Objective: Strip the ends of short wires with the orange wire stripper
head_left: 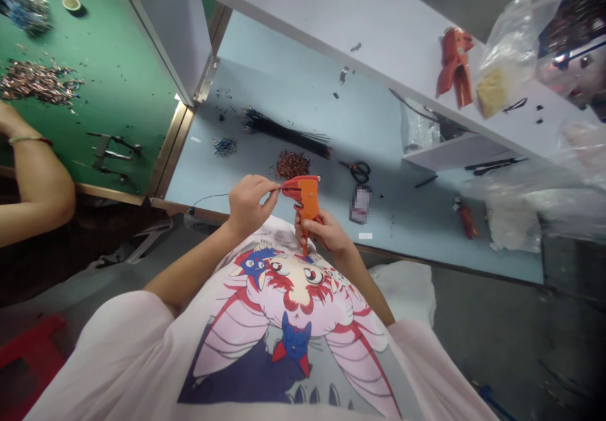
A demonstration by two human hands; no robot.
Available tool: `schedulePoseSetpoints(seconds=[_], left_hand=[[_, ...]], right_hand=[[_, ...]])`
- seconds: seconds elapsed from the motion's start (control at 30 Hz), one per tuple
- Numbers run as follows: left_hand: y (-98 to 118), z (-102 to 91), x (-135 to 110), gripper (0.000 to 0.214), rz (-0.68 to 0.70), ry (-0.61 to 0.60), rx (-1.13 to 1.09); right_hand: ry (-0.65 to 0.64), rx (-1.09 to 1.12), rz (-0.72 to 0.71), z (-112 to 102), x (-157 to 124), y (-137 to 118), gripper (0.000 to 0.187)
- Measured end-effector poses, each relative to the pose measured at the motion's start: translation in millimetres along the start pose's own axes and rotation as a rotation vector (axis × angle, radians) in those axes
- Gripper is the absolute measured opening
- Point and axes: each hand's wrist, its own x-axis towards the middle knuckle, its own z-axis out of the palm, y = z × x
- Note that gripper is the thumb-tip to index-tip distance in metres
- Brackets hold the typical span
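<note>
My right hand [324,228] is wrapped round the handles of an orange and red wire stripper [308,197], held upright in front of my chest. With pinched fingers, my left hand [250,203] holds a thin black wire [208,197] at the stripper's jaws. The wire's other end trails left to the table edge; how far its tip sits in the jaws is hidden. Just beyond the stripper lies a pile of copper-coloured wire pieces [292,165]. A long bundle of black wires [286,133] rests behind that pile, and a small heap of blue and silver bits [225,147] sits to its left.
Black-handled scissors [358,171] and a phone-like item [360,204] lie on the blue table [284,61] to the right. A second red stripper [455,67] rests on the white shelf [369,36]. At left, another person's arm [38,175] is by the green table [118,55].
</note>
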Motion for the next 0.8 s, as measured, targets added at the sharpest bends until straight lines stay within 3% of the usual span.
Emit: schedulePoseSetpoints(seconds=[0.47, 0.57, 0.67, 0.8], left_hand=[[1.6, 1.5, -6.9, 0.013, 0.013, -0.067, 0.03], [1.1, 2.8, -7.7, 0.013, 0.028, -0.076, 0.037], [-1.3, 4.0, -7.0, 0.014, 0.014, -0.08, 0.042], [-6.3, 1.1, -5.4, 0.013, -0.015, -0.047, 0.045]], right_hand=[[-0.018, -0.092, 0.05, -3.2, -5.0, -1.0, 0.03], [0.032, -0.025, 0.057, -0.8, -4.5, 1.1, 0.034], [0.097, 0.044, 0.029, 1.9, -1.2, 5.6, 0.036], [0.017, -0.023, -0.05, -6.9, 4.1, 8.8, 0.039]])
